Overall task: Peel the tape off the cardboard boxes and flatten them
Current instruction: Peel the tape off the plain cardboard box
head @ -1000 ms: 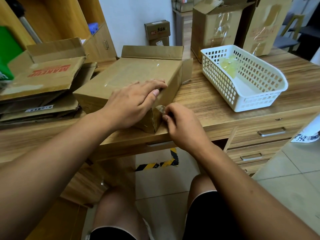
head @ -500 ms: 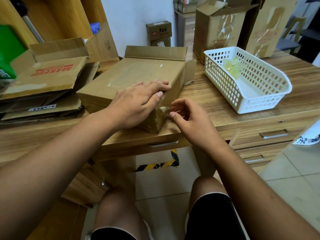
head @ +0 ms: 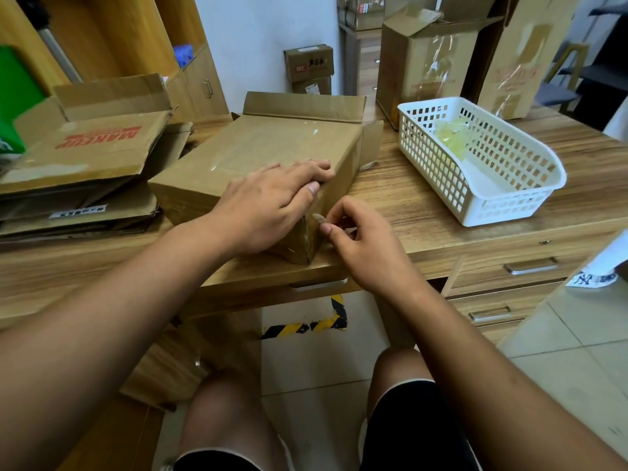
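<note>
While the person sits with bare knees and black shorts closest to the camera, both arms reach forward to a wooden desk. Under the desk, a yellow and black striped mark is stuck on the pale tiled floor.

At the near edge of the desk sits a brown cardboard box, turned so one corner points at the person. The left hand lies flat on top of the box near that corner. Its fingers are straight and press down, and they hold nothing. The right hand is just beside the same corner. Its thumb and first finger pinch a small loose tape end that sticks out from the box's side. Shiny clear tape runs across the top of the box too. The far flap of the box stands up.

To the right, a drawer has a silver handle. Farther back on the desk is a white plastic basket with holes in its walls, and a crumpled yellowish clear lump lies inside it. On the left is a pile of flat boxes with red letters on the top one. Behind the basket stands a tall open box. Two small boxes are stacked by the far white wall.
</note>
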A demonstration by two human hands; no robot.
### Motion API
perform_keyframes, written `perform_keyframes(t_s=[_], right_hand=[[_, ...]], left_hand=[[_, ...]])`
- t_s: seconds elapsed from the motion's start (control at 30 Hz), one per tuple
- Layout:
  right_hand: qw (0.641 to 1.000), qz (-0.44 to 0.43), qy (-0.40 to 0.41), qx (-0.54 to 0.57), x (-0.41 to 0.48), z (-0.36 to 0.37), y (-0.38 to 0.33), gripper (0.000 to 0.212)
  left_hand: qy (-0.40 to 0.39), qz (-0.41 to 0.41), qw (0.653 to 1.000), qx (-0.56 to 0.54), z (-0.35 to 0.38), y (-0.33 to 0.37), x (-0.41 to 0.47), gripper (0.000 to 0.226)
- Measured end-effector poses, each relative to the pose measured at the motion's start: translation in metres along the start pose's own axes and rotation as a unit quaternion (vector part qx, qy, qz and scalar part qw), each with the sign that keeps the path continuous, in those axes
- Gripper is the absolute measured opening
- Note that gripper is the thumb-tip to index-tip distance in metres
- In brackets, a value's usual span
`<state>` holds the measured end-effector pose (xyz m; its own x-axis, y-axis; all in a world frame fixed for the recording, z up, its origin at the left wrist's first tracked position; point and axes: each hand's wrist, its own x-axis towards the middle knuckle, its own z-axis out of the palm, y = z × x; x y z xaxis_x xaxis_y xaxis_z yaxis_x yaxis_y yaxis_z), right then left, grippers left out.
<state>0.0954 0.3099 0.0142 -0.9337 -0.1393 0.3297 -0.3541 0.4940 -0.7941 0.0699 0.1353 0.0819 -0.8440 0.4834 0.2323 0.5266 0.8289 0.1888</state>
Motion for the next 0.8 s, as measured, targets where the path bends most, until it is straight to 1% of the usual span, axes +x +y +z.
perform_keyframes(t_s=[0.1,0.47,0.63,0.8], right_hand=[[1.000,-0.018,0.026,0.000,-0.006,0.006,-0.003,0.014],[0.996,-0.072,0.043,-0.035,-0.020,0.015,-0.007,0.014],[0.998,-0.051,0.029,-0.034,-0.027,0.015,-0.013,0.014],[1.000,0.007,0.014,-0.026,-0.026,0.007,-0.011,0.015]], left_hand=[[-0.005,-0.011,1.000,0.010,-0.002,0.003,0.000,0.039],[0.001,-0.010,1.000,0.022,-0.002,0.003,0.000,0.039],[0.004,-0.012,1.000,0.021,-0.001,0.003,0.000,0.039],[0.001,-0.013,1.000,0.016,-0.002,0.004,0.001,0.039]])
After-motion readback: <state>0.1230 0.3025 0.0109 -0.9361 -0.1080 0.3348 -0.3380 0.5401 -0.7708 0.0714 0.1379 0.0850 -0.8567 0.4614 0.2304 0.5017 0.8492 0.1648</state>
